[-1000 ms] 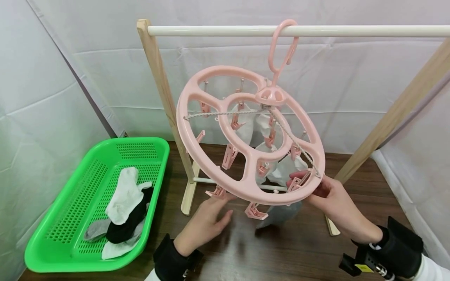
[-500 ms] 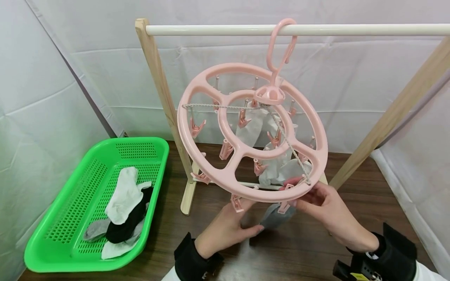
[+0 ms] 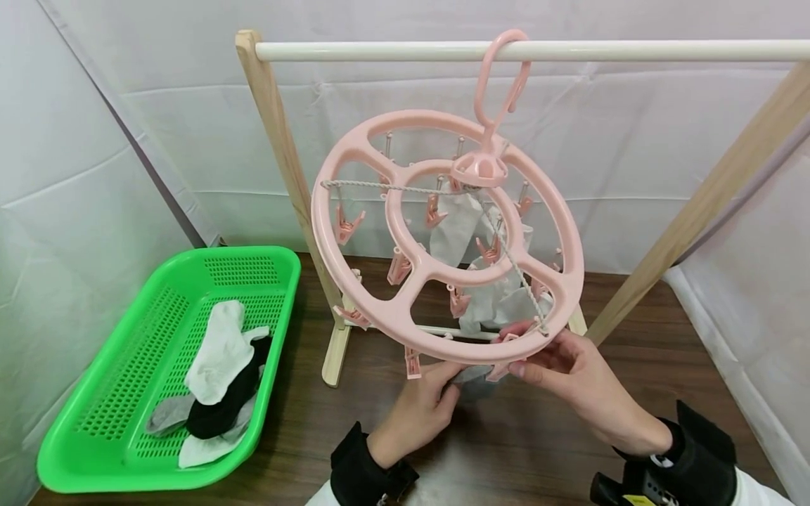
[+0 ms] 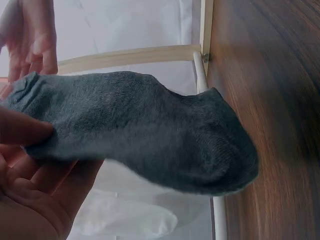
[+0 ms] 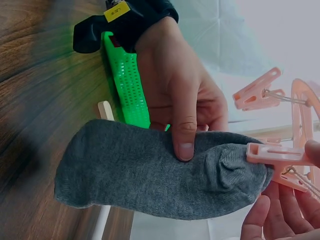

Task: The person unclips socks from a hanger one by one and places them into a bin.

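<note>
A grey sock [image 5: 160, 170] hangs below the near rim of a round pink clip hanger [image 3: 414, 295]. My left hand [image 3: 418, 407] pinches this sock between thumb and fingers, also plain in the left wrist view. In the right wrist view, a pink clothespin [image 5: 272, 154] is at one end of the sock, its tip over the fabric. My right hand [image 3: 585, 379] is at the hanger's near right rim and holds that clothespin, thumb on one side and fingers on the other. In the head view the rim covers part of the right fingers.
The hanger hooks over a white rod [image 3: 633, 50] of a wooden rack [image 3: 278, 140]. White socks [image 3: 458, 225] hang from its far clips; several other clothespins dangle. A green basket [image 3: 95, 450] at left holds white, black and grey socks [image 3: 218, 351].
My left hand has moved right and taken hold of the grey sock. The hanger has turned and swung slightly, shifting its clips. My right hand stays by the near right rim.
</note>
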A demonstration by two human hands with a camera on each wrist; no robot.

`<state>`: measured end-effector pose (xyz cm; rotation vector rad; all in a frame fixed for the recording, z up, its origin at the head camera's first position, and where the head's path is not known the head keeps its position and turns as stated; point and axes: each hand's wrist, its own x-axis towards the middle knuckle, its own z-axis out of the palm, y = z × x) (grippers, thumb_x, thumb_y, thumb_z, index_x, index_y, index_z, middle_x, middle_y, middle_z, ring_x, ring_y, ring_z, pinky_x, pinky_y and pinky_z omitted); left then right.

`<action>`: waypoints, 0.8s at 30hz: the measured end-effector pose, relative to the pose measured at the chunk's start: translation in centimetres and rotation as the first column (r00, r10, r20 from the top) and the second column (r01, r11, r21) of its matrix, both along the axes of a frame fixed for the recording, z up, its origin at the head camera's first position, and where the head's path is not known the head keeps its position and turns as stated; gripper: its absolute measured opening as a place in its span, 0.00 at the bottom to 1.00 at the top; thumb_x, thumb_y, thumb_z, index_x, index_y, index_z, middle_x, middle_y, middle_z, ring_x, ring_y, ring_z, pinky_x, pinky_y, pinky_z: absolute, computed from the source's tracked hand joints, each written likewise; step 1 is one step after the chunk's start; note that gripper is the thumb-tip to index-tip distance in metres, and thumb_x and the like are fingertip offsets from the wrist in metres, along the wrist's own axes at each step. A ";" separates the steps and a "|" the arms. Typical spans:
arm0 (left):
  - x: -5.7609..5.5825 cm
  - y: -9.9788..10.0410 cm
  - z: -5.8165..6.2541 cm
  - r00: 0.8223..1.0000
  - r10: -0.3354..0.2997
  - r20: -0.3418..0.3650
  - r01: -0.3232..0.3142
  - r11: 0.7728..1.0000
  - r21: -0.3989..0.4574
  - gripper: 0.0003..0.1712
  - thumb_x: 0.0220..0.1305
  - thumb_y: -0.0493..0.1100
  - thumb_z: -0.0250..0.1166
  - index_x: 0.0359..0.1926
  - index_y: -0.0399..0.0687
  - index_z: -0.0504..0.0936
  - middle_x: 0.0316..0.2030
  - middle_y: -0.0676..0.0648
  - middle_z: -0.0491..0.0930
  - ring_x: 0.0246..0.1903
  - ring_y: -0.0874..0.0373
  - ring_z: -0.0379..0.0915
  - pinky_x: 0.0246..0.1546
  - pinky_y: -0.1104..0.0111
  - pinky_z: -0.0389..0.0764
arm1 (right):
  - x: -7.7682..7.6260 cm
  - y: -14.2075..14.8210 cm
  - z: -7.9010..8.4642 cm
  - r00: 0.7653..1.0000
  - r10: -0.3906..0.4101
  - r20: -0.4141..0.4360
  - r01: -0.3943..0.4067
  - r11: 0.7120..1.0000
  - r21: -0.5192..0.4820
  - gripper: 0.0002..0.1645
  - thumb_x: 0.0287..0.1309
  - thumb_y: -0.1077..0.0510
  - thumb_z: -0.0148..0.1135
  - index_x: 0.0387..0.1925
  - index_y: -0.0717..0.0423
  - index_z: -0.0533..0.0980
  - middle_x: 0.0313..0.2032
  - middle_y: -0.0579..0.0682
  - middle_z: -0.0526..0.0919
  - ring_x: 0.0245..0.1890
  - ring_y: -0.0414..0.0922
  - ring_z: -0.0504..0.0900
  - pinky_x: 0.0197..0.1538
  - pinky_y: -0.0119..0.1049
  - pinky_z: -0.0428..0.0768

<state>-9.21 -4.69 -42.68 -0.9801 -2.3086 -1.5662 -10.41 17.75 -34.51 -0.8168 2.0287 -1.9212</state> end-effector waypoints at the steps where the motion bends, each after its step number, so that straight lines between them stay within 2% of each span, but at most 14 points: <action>1: 0.0 -0.1 0.0 1.000 0.001 0.010 -0.001 1.000 0.002 0.34 0.60 0.19 0.50 0.67 0.42 0.69 0.54 0.43 0.78 0.32 0.63 0.64 0.38 0.69 0.63 | 0.0 0.0 0.0 1.000 0.007 0.004 -0.007 1.000 -0.002 0.23 0.64 0.73 0.54 0.60 0.62 0.70 0.54 0.57 0.77 0.49 0.47 0.80 0.48 0.36 0.78; 3: 0.0 -0.2 0.0 1.000 0.001 0.021 -0.001 1.000 0.002 0.33 0.62 0.19 0.49 0.67 0.41 0.69 0.55 0.42 0.78 0.32 0.62 0.66 0.39 0.70 0.65 | 0.0 0.0 0.0 1.000 0.011 0.018 -0.011 1.000 0.003 0.23 0.65 0.72 0.55 0.60 0.62 0.70 0.54 0.56 0.77 0.49 0.47 0.80 0.48 0.36 0.78; 5: 0.1 -0.3 0.0 1.000 -0.003 0.031 0.003 1.000 0.001 0.33 0.62 0.19 0.49 0.66 0.41 0.70 0.59 0.42 0.75 0.40 0.61 0.71 0.44 0.71 0.68 | 0.0 0.0 0.1 0.999 0.009 0.040 -0.009 1.000 0.009 0.23 0.64 0.71 0.56 0.60 0.62 0.70 0.54 0.55 0.78 0.49 0.46 0.80 0.49 0.37 0.78; 7: 0.1 -0.4 0.0 0.999 -0.002 0.034 0.002 1.000 -0.001 0.33 0.62 0.18 0.48 0.66 0.41 0.70 0.60 0.42 0.74 0.40 0.61 0.71 0.45 0.71 0.68 | 0.0 0.1 0.1 0.998 0.008 0.061 -0.009 1.000 0.012 0.22 0.64 0.71 0.56 0.59 0.62 0.70 0.53 0.54 0.79 0.49 0.47 0.80 0.49 0.37 0.79; 12: 0.1 -0.8 -0.1 1.000 0.030 0.004 -0.030 0.999 -0.011 0.33 0.59 0.17 0.49 0.63 0.41 0.74 0.57 0.42 0.76 0.36 0.63 0.69 0.41 0.70 0.67 | -0.2 0.3 0.1 0.994 0.038 0.105 -0.037 0.999 -0.010 0.21 0.64 0.72 0.56 0.58 0.63 0.71 0.50 0.55 0.81 0.49 0.48 0.81 0.48 0.38 0.79; 17: 0.2 -1.1 -0.3 0.997 0.070 -0.010 -0.071 0.997 -0.033 0.32 0.59 0.17 0.49 0.61 0.40 0.76 0.52 0.42 0.80 0.33 0.63 0.66 0.38 0.69 0.66 | -0.5 0.4 0.0 0.991 0.096 0.089 -0.091 0.994 -0.055 0.20 0.65 0.73 0.52 0.59 0.65 0.72 0.53 0.57 0.79 0.52 0.48 0.79 0.50 0.38 0.78; 21: 0.4 -1.6 -0.3 0.995 0.102 -0.016 -0.103 0.993 -0.049 0.32 0.58 0.17 0.50 0.60 0.43 0.77 0.51 0.44 0.80 0.37 0.63 0.73 0.41 0.70 0.70 | -0.7 0.5 -0.1 0.991 0.107 0.077 -0.100 0.991 -0.087 0.21 0.66 0.74 0.50 0.59 0.66 0.72 0.54 0.57 0.79 0.53 0.48 0.77 0.52 0.38 0.77; 24: 0.6 -2.2 -0.3 0.993 0.110 -0.046 -0.112 0.993 -0.036 0.32 0.57 0.16 0.50 0.59 0.43 0.78 0.51 0.44 0.80 0.27 0.65 0.68 0.33 0.71 0.69 | -0.7 0.6 -0.1 0.990 0.101 0.094 -0.092 0.991 -0.101 0.20 0.65 0.74 0.51 0.58 0.68 0.72 0.54 0.57 0.79 0.54 0.48 0.77 0.53 0.39 0.77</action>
